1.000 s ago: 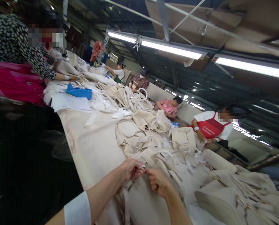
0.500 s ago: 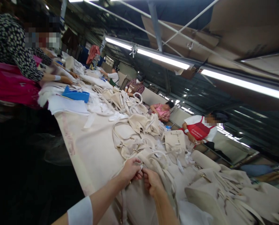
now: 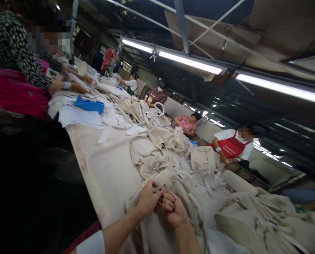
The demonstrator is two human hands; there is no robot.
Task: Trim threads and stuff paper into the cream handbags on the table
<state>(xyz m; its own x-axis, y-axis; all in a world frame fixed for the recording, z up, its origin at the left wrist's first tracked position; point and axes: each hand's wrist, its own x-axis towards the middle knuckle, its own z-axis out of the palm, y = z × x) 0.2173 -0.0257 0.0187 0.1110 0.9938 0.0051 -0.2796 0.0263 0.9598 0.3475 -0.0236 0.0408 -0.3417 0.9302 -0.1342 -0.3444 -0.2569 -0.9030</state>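
Note:
A beige handbag [image 3: 157, 229] lies at the table's near end, its straps [image 3: 191, 201] looping to the right. Over its upper part, my left hand [image 3: 148, 198] is closed in a pinch, thumb and index finger together beside a small metal fitting [image 3: 163, 186]. Close against it, my right hand [image 3: 174, 209] is closed too, its fingers curled in. Both hands meet at the bag, and whatever small piece sits between the fingertips is hidden.
More beige handbags [image 3: 162, 139] are heaped up the table [image 3: 99, 165], with another pile [image 3: 252, 218] at right. A blue holder [image 3: 90, 105] rests on white sheets [image 3: 79, 117]. One person [image 3: 17, 53] works at left; several others sit along the far side.
My right hand has turned and its fingers have curled in more, showing their inner side. My left hand stays pinched at the same bag. The view has shifted slightly.

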